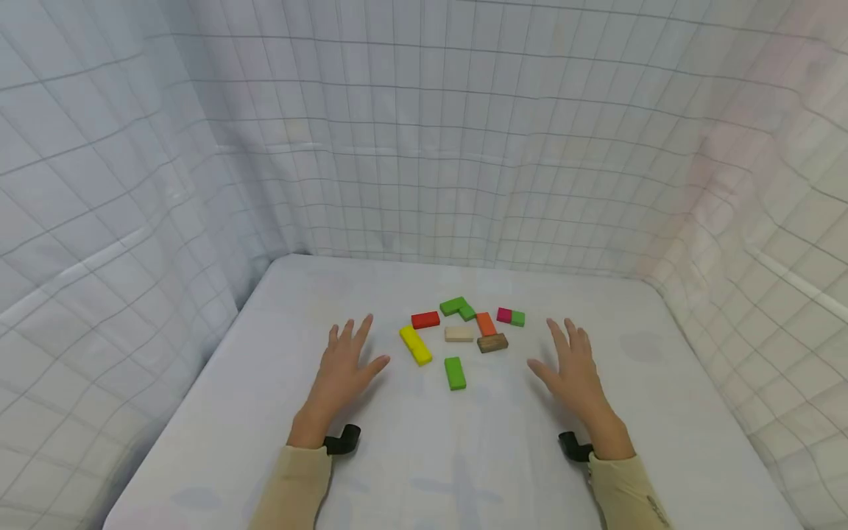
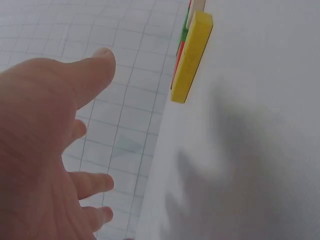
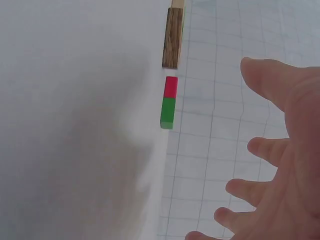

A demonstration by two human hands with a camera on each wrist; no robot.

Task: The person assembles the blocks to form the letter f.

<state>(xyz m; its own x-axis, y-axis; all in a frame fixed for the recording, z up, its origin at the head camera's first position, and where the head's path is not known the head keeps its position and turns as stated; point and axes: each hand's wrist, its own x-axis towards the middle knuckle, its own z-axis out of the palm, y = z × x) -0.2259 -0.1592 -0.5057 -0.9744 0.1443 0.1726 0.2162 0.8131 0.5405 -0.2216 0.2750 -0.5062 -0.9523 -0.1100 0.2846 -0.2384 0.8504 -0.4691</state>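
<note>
Both hands hover above a white-covered table, fingers spread and holding nothing. My left hand [image 1: 342, 373] is nearest the yellow block [image 1: 416, 346], which lies to its right; the left wrist view shows that yellow block [image 2: 192, 57] beyond the thumb. My right hand [image 1: 575, 372] is closest to a small pink block [image 1: 505, 315] and a green block [image 1: 518, 319] that touch end to end. Between the hands lie a red block [image 1: 425, 320], a cream block [image 1: 458, 334], an orange block [image 1: 486, 324], a dark wood-grained block [image 1: 492, 343] and a single green block [image 1: 455, 374].
Two more green blocks [image 1: 453, 305] touch each other at the back of the group. White checked curtains [image 1: 424, 147] enclose the table [image 1: 218, 434] at the back and both sides. A black wrist mount [image 1: 343, 439] sits on the left wrist, another mount [image 1: 575, 446] on the right.
</note>
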